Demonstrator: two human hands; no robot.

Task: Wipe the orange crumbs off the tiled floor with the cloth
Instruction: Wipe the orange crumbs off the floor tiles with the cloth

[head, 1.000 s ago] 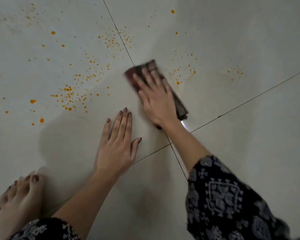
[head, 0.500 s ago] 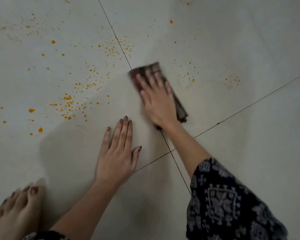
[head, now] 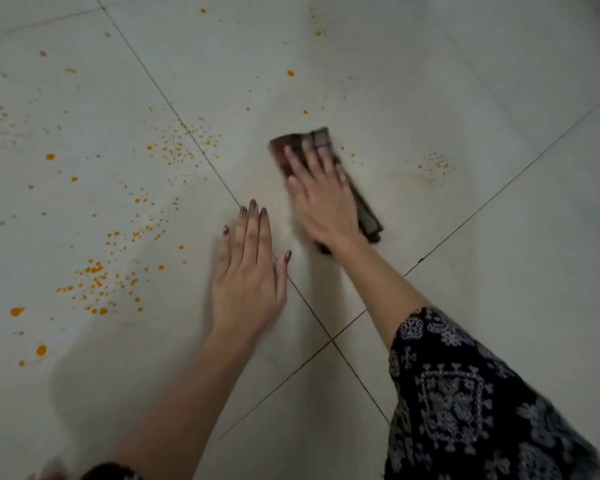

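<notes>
You're mid-wipe: your right hand [head: 321, 199] presses the folded dark cloth [head: 368, 216] flat, fingers spread, just right of the grout line, while your left hand [head: 248, 271] braces flat, fingers together. Next, sweep left into the big orange crumbs [head: 97, 271] patch. No readable writing anywhere.

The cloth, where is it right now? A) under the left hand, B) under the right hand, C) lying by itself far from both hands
B: the dark folded cloth lies flat on the floor under the right hand, while the left hand rests bare on the tile beside it.
</notes>
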